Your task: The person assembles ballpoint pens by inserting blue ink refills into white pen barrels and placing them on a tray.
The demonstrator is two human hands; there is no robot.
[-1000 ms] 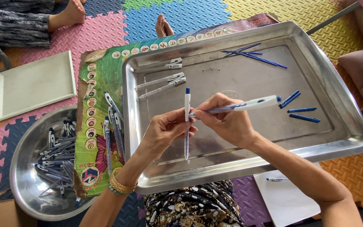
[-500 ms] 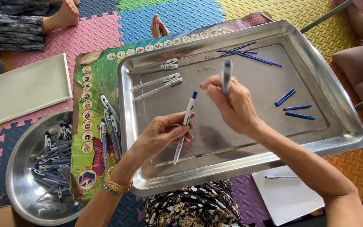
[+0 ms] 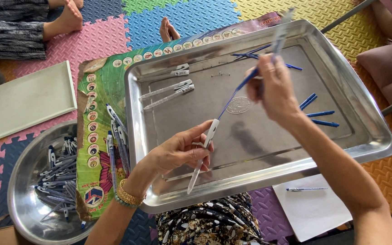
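Since the earlier frames the right hand (image 3: 275,93) has risen and drawn a thin blue ink refill (image 3: 239,88) almost clear of the white plastic pen barrel (image 3: 203,154), so the two parts are separating. The left hand (image 3: 178,152) grips the barrel over the large rectangular steel tray (image 3: 368,136), long axis tilted, tip toward the near rim; the right hand pinches the refill and a blurred second pen (image 3: 280,31)

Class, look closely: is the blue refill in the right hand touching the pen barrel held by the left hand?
Touching. The head view shows the blue refill running into the pen barrel top.
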